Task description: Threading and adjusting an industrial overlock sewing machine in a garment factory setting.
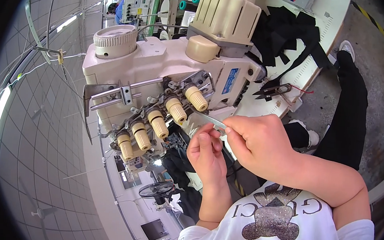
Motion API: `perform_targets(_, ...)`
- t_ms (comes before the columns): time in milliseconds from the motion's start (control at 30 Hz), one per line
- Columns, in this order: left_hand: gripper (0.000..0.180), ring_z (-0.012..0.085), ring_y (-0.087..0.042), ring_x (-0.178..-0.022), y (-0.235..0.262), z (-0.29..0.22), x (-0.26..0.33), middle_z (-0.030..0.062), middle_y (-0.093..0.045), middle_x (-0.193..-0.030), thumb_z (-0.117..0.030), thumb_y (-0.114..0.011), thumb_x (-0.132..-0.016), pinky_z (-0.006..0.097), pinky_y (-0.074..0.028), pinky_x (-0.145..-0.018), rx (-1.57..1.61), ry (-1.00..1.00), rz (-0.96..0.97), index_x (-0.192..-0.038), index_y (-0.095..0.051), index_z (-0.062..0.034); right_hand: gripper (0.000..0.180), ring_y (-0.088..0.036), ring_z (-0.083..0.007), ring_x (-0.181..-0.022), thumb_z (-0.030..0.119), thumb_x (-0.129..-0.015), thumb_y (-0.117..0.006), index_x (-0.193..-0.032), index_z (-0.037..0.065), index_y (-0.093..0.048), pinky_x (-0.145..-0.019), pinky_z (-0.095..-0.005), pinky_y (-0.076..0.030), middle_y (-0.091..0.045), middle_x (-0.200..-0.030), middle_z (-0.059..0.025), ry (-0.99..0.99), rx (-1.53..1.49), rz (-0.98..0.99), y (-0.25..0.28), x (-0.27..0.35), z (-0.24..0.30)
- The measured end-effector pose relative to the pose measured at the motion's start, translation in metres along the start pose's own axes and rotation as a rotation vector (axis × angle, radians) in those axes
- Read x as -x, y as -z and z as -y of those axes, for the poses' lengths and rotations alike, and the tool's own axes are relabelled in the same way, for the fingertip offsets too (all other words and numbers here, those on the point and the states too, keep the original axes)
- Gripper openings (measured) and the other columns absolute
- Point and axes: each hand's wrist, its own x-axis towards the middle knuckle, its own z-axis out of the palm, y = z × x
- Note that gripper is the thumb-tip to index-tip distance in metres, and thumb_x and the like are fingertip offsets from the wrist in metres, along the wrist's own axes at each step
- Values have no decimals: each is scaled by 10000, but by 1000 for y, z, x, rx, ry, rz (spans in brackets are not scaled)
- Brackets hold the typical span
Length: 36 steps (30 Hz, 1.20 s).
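My right hand (262, 146) is closed around slim metal tweezers (214, 121). Their narrow end points left, toward the row of cream tension knobs (175, 110) on a sewing machine (149, 62). Just below the tweezers is my left hand (207, 155), its fingers curled in and its thumb bent over them. Whether a thread lies between those fingers is too fine to see. The knobs sit on metal posts along the machine's front, beside thread guides and a pair of steel rods (128, 92). The tweezers' far tip is lost among the metal parts near the uppermost knob.
Black fabric strips (289, 35) lie on the white table (316, 62). Thread snips (273, 91) with a red cord rest near its edge. A cream motor housing (227, 19) rises at the back of the machine. Below the knobs hangs dark cloth (175, 164).
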Motion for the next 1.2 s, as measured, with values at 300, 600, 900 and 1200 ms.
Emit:
perform_targets(300, 383, 16, -372, -521, -6, -14, -23, 94, -676, -1035, -301, -509, -1031, 168, -258, -419, 58, 70, 90, -1257, -557, 4, 80, -616, -300, -511, 74, -788, -655, -749, 24, -605, -483, -403, -483, -585, -562, -113, 70, 171, 128, 30, 30, 2)
perform_targets(600, 177, 29, -399, -529, -21, -10, -24, 22, -581, -804, -136, -526, -1016, 161, -310, -457, 168, 63, 94, -1143, -593, -31, 85, -628, -322, -581, -19, -782, -623, -856, -1, -587, -520, -412, -491, -591, -633, -132, 44, 263, 194, 51, 49, -3)
perform_targets(900, 205, 50, -519, -552, -27, 14, -20, 37, -620, -741, -123, -558, -993, 184, -410, -503, -240, -50, 61, -1129, -642, 6, 227, -585, -301, -688, -88, -795, -605, -1013, -26, -623, -607, -362, -482, -563, -794, -123, 224, 200, -27, 19, 22, -20)
perform_targets(1200, 179, 39, -524, -543, -39, 23, -29, 28, -635, -732, -82, -519, -979, 188, -413, -500, -347, -187, 87, -1068, -651, -1, 132, -641, -241, -616, 110, -743, -659, -862, 60, -630, -506, -338, -506, -577, -715, -49, 406, 714, -187, -7, -1, -20)
